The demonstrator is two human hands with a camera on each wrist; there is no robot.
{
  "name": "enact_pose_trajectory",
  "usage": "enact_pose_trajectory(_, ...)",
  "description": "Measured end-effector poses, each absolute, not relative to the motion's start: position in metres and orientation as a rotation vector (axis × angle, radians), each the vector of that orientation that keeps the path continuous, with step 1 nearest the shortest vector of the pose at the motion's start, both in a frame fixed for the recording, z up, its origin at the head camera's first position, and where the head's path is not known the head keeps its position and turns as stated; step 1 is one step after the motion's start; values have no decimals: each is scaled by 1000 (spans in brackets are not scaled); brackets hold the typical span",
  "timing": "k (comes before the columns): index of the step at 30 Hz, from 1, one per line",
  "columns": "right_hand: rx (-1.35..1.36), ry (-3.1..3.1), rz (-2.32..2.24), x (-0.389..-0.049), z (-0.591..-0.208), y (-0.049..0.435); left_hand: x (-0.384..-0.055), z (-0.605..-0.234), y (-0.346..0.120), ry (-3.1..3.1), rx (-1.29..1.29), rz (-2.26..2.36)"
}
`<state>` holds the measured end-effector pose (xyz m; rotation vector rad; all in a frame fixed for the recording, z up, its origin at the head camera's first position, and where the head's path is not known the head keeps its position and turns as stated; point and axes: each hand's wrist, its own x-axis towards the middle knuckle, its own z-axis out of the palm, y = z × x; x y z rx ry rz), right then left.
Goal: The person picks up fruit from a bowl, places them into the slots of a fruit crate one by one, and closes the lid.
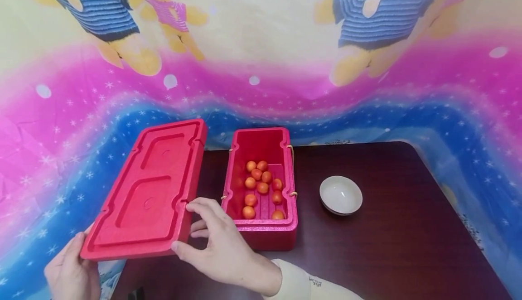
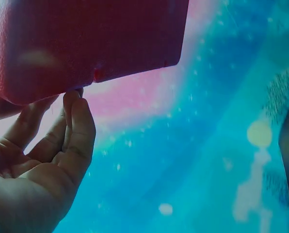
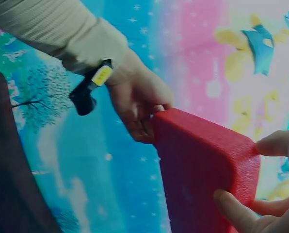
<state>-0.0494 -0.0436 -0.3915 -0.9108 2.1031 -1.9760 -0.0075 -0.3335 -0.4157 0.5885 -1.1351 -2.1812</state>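
Both hands hold a red foam lid (image 1: 163, 173), tilted, with its recessed inner side facing the head camera. My left hand (image 1: 75, 268) pinches it at the near left corner. The fingers of my right hand (image 1: 222, 245) grip the near right corner, thumb on the front edge. To the right of the lid, a red foam box (image 1: 261, 224) stands uncovered on the table. Inside it lie several small orange-red tomatoes (image 1: 263, 187). The right wrist view shows the lid's smooth outer side (image 3: 193, 170) between both hands.
A white bowl (image 1: 340, 195) sits on the dark wooden table (image 1: 391, 245) right of the box. Thin gold cords (image 1: 292, 194) hang at the box's sides. Behind and left of the table is a colourful printed cloth (image 1: 253, 96). A small black object (image 1: 136, 293) shows at the bottom edge.
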Motion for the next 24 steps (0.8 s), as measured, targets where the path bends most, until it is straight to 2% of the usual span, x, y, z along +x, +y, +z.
enact_pose_trajectory(5, -884, 2121, -1923, -52, -380, -27, -14, -410, -321, -1102, 487, -2167)
enact_pose_trajectory(11, -850, 2059, -1964, -61, -367, -4, -33, -403, -301, -1162, 195, -2144)
enact_pose_trajectory(24, -842, 2152, -1920, -80, -347, 55, -62, -390, -263, -1192, -228, -2421)
